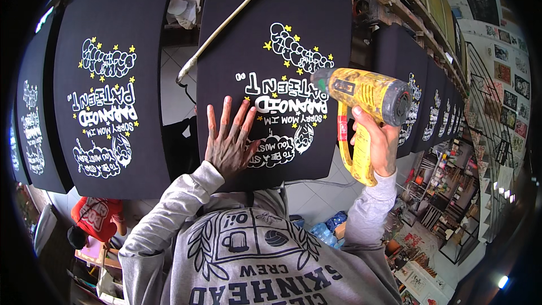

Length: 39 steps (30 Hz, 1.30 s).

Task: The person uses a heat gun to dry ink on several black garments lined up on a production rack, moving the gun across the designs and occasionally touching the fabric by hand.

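Note:
In my right hand (379, 146) is a yellow heat gun (361, 96), gripped by its handle, its dark nozzle pointing left over the print. Below the nozzle lies a black fabric panel (237, 51) with white lettering, cloud-like drawings and small yellow stars. My left hand (230, 138) rests on this panel with its fingers spread, beside the lettering and partly over the lower drawing. Whether the nozzle touches the fabric cannot be told.
More black printed panels stand in a row to the left (107, 17) and right (401, 51). A pale cable (226, 22) crosses the panel's upper left. At lower left a person in a red shirt (99, 217) bends over a table. Plastic bottles (323, 232) lie on the floor behind my right arm.

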Each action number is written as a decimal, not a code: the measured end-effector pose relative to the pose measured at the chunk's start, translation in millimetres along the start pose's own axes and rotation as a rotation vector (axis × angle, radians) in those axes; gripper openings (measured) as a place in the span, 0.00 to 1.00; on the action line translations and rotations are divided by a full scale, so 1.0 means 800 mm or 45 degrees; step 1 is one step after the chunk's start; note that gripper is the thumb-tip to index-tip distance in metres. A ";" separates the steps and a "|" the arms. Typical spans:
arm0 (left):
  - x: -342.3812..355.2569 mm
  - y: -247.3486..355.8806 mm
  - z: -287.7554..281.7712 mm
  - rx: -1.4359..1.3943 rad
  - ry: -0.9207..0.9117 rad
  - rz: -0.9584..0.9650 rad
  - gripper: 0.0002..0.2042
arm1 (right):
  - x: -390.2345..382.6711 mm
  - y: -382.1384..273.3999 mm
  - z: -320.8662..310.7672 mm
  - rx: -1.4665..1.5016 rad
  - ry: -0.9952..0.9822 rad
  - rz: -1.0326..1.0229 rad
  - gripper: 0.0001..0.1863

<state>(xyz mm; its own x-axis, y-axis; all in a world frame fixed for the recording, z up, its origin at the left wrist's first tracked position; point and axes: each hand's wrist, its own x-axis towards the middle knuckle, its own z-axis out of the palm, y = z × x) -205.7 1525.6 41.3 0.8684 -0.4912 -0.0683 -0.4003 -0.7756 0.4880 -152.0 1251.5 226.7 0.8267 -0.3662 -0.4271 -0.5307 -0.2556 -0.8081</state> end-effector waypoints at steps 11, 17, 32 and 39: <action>0.000 0.000 -0.003 0.016 -0.048 0.002 0.42 | -0.010 0.001 -0.015 0.000 0.085 0.092 0.20; 0.000 -0.003 -0.002 0.015 -0.048 0.010 0.42 | -0.010 0.005 -0.015 0.024 0.052 0.094 0.19; -0.002 0.007 -0.002 0.012 -0.057 0.002 0.43 | -0.013 0.015 -0.015 0.038 0.077 0.061 0.20; -0.002 0.004 -0.002 0.018 -0.049 0.019 0.44 | -0.010 0.018 -0.019 0.011 0.048 0.066 0.20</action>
<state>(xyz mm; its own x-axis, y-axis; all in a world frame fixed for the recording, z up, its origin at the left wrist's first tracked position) -207.9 1524.6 44.6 0.8505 -0.5173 -0.0951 -0.4173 -0.7737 0.4768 -168.6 1237.3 224.6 0.7902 -0.4125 -0.4532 -0.5711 -0.2274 -0.7888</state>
